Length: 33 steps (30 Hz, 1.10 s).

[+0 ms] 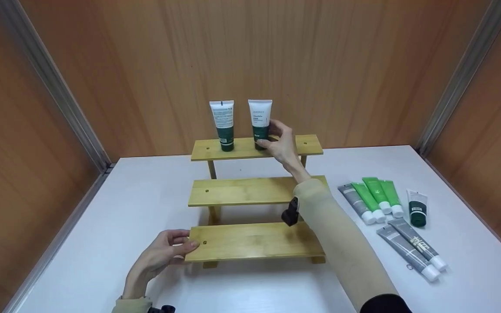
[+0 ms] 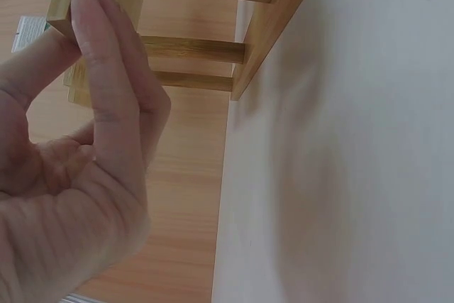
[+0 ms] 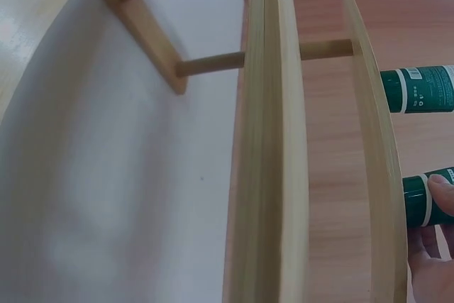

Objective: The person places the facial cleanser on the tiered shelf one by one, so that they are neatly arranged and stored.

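Observation:
A three-tier wooden shelf [image 1: 250, 191] stands on the white table. On its top tier, a white and dark green squeeze tube [image 1: 223, 124] stands upright on its cap at the left. Beside it, my right hand [image 1: 283, 143] holds a second white and green tube [image 1: 259, 114] upright, thumb in front and fingers behind; in the right wrist view this tube's green cap [image 3: 416, 202] is at the top board. My left hand [image 1: 161, 254] pinches the left end of the bottom tier [image 1: 259, 241]; the left wrist view shows its fingers [image 2: 106, 69] against the board's edge.
Right of the shelf lie several green tubes [image 1: 374, 191], several grey tubes [image 1: 411, 252] and another white and green tube [image 1: 417, 208]. Wooden panels [image 1: 276, 56] enclose the table [image 1: 155, 191] at the back and sides, with metal strips [image 1: 59, 82] at the corners.

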Tool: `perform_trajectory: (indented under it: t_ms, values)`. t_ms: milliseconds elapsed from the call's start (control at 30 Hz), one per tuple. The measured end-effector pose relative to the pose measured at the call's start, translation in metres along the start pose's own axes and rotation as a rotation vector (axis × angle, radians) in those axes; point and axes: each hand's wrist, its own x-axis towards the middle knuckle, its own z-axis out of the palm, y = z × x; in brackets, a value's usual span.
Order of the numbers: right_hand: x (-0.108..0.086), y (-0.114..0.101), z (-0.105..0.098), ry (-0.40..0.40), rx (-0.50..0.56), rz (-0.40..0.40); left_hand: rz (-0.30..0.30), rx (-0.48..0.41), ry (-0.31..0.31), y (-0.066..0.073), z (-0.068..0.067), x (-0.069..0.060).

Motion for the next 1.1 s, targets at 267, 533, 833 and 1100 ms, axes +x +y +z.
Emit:
perform_trajectory:
  t_ms: [267, 533, 833, 1100]
  values:
    - [-0.001, 0.001, 0.000, 0.000, -0.022, -0.016, -0.013, 0.008, 0.015, 0.000, 0.001, 0.000]
    - [-0.001, 0.003, -0.001, -0.014, -0.021, -0.020, 0.010, 0.005, -0.016, 0.001, 0.001, 0.001]
    - [-0.021, -0.004, -0.011, -0.066, -0.039, 0.020, -0.002, 0.013, -0.017, -0.001, 0.000, 0.002]
    - [-0.067, -0.014, -0.043, -0.048, -0.060, -0.110, 0.012, 0.005, -0.030, -0.001, -0.004, -0.003]
